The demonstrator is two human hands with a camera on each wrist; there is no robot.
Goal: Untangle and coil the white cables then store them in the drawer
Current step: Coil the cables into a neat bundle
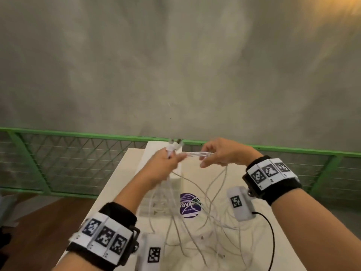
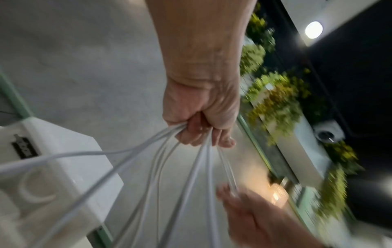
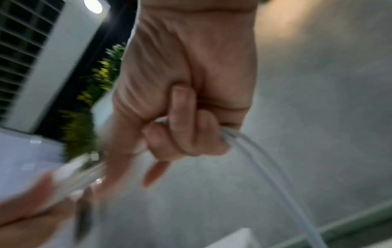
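While both hands are up above the pale surface (image 1: 273, 241), the thin white cables (image 1: 197, 153) run sideways in a short tight bunch from the left hand (image 1: 166, 163) to the right hand (image 1: 220, 153). The plug ends stick up out of the left hand. The rest hangs down in a messy tangle on the surface, beside the white plastic drawer box (image 1: 162, 184).

From the left wrist, the left hand's fingers (image 2: 191, 134) are curled tight round many cables (image 2: 191, 167) fanning down.

From the right wrist, the right hand's fingers (image 3: 184, 120) are curled round a cable (image 3: 265, 167). I think the right hand, nearer the loose part, should slide along.
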